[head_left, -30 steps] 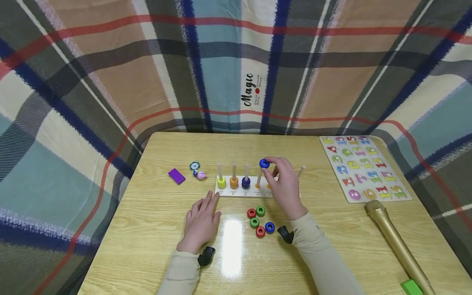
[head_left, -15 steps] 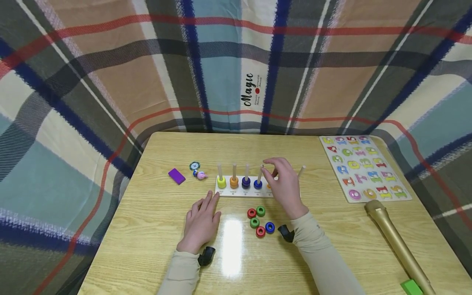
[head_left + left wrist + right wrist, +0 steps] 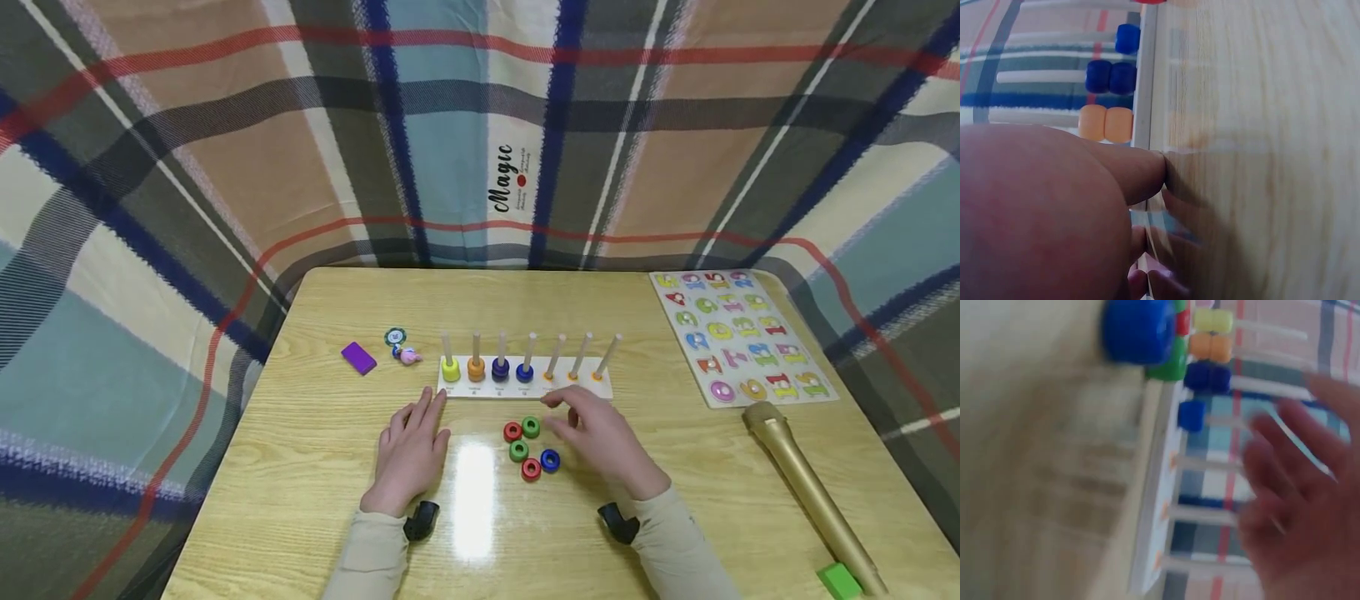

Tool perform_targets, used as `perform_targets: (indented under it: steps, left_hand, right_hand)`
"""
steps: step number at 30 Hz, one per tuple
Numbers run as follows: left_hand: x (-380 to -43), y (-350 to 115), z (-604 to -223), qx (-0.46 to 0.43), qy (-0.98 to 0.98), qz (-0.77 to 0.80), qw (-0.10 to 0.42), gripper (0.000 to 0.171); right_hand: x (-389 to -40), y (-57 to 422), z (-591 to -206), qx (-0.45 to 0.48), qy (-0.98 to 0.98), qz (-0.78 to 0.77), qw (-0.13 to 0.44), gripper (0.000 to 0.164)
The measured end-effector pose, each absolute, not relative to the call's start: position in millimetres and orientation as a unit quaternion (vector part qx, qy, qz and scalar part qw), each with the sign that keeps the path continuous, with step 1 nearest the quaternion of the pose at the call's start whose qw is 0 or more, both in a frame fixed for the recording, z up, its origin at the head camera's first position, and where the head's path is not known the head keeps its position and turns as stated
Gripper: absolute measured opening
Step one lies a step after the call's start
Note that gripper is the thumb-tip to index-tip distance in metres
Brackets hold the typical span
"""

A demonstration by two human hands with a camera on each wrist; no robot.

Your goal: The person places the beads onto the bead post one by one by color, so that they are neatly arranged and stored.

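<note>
A white peg board point(image 3: 558, 390) stands on the table with a row of upright pegs. Yellow rings point(image 3: 450, 372), orange rings point(image 3: 476, 370) and dark blue rings point(image 3: 500, 371) sit on its first three pegs, and one blue ring point(image 3: 524, 373) is on the fourth. My left hand point(image 3: 411, 454) rests on the table, fingers extended, a fingertip at the board's near left corner. Above the table, in front of the board, my right hand point(image 3: 600, 435) has loosely bent fingers and holds nothing. Beside it lie loose red rings point(image 3: 531, 470), green rings point(image 3: 531, 427) and a blue ring point(image 3: 550, 461).
A purple block point(image 3: 358, 358), a poker chip point(image 3: 395, 336) and a small pink figure point(image 3: 409, 357) lie left of the board. On the right are a letter puzzle board point(image 3: 697, 340), a gold microphone-like stick point(image 3: 813, 492) and a green block point(image 3: 839, 581).
The blue ring from my right hand went down onto the fourth peg. That hand then let go and came back toward the loose rings. My left hand stayed put.
</note>
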State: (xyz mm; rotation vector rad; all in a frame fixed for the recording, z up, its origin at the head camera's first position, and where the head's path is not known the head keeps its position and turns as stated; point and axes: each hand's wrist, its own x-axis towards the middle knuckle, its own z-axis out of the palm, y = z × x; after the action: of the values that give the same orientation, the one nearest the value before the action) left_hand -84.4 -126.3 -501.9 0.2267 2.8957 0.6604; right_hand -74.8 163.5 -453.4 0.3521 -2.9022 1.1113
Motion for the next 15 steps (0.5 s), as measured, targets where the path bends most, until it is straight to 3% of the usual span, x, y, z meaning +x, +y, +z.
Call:
perform_targets:
  steps: [3, 6, 11, 15]
  left_hand:
    - [-85.1, -126.8, -501.2, 0.071, 0.97, 0.217, 0.084, 0.06]
    - [-85.0, -127.1, -500.7, 0.068, 0.971, 0.216, 0.084, 0.06]
    - [-84.3, -125.2, -499.2, 0.071, 0.969, 0.22, 0.083, 0.06]
    - [-84.3, -124.2, -499.6, 0.073, 0.969, 0.221, 0.084, 0.06]
  right_hand:
    - [-60.6, 169.0, -461.2, 0.155, -0.93, 0.327, -0.069, 0.038]
    - [-52.1, 170.4, -468.3, 0.195, -0.932, 0.293, -0.091, 0.037]
    - [-48.1, 166.6, -473.4, 0.186, -0.942, 0.267, -0.079, 0.024]
    - [-53.7, 163.1, -465.4, 0.152, -0.945, 0.288, -0.016, 0.025]
